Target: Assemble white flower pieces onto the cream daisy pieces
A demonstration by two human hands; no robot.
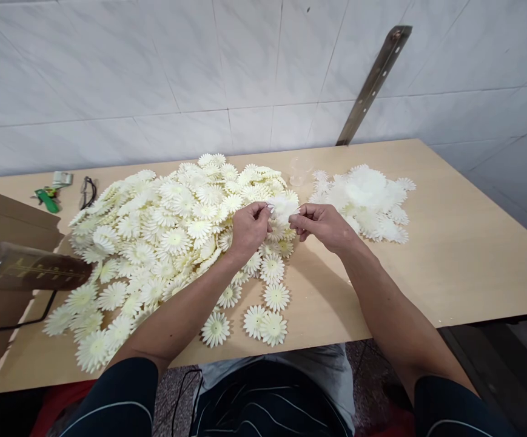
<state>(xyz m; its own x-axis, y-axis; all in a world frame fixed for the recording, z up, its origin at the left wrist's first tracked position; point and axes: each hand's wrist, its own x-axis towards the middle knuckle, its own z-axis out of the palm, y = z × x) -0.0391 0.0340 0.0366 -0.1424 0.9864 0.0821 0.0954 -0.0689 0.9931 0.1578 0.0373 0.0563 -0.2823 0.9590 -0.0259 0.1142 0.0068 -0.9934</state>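
Note:
Both hands are raised over the right end of a large pile of pale yellow artificial flower pieces [172,240]. Between them is a white artificial flower piece [283,206], thin and somewhat see-through. My left hand [250,229] pinches its left edge between thumb and forefinger. From the other side my right hand [320,224] grips the right edge with bent fingers. A smaller heap of white flower pieces [367,197] lies on the table just beyond my right hand. Several single yellow flower pieces [273,328] are spread near the front edge below my hands.
At the left stand a brown bottle [31,267] with measuring marks and a cardboard box [3,224]. A green-handled tool [47,200] and dark-framed glasses [88,192] lie behind. Clear plastic [300,171] rests at the back. A metal strip [375,85] leans against the tiled wall.

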